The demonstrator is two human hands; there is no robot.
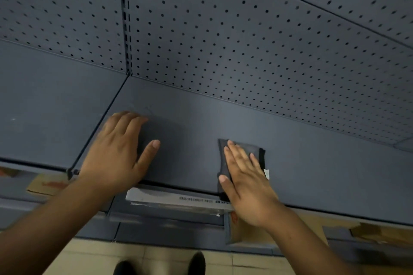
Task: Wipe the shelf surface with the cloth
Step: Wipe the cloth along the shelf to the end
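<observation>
Midway, seemingly: dark folded cloth (242,158) flat on shelf (312,163) near front edge, pressed under straight fingers of right hand (244,182), not pinched. Left hand (118,152) spread, palm down, holding nothing, by left corner seam. No visible difference between wiped and unwiped metal; broad stretch toward pegboard (245,29) probably left.

Matt painted metal shelf (201,114); soft dark fabric cloth (223,154).

Cloth (224,158) on shelf (312,163) — right hand (248,183) atop, left hand (116,152) seemingly alongside
</observation>
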